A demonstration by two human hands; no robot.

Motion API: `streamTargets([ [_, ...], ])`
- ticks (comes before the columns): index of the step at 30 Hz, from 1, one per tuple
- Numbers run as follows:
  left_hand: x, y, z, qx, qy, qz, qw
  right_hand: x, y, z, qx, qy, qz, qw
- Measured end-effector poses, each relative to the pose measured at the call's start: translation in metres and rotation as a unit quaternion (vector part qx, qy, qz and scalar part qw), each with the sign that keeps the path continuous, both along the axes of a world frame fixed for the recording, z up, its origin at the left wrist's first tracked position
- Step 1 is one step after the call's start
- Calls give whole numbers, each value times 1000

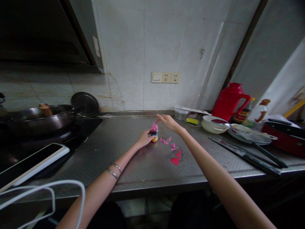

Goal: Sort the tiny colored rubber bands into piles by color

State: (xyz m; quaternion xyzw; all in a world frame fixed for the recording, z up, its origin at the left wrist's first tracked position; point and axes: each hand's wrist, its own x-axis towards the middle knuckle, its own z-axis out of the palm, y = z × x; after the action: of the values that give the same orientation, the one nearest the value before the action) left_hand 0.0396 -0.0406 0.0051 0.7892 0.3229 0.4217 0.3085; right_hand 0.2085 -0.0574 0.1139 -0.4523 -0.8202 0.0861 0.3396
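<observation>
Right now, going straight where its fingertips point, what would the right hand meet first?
Probably pink strands at the top of the small container; whether the fingertips touch them is unclear.

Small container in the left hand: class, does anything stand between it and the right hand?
Only the pink strands at the top of the small container, just below the right hand; contact is unclear. Nothing else visible stands between them.

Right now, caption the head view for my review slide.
Left hand holding a small pink-topped container, right hand near its top, loose pink strands alongside on a metal countertop.
</observation>
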Motion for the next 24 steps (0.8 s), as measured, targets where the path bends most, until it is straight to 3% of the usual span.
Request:
streamTargets([
  [4, 1, 4, -4, -5, -9, -4, 1000, 20, 2, -12, -17, -15, -28, 999],
  [10, 0, 7, -7, 5, -17, 0, 1000, 50, -8, -52, -162, -54, -26, 985],
  [15, -1, 5, -5, -2, -22, 5, 1000, 67, -16, -79, -143, -92, -47, 984],
  [18, -1, 4, -4, -9, -25, 2, 1000, 75, -18, -87, -152, -92, -50, 983],
  [24, 0, 3, -3, -14, -27, 1, 1000, 80, -30, -87, -249, -74, -16, 966],
])
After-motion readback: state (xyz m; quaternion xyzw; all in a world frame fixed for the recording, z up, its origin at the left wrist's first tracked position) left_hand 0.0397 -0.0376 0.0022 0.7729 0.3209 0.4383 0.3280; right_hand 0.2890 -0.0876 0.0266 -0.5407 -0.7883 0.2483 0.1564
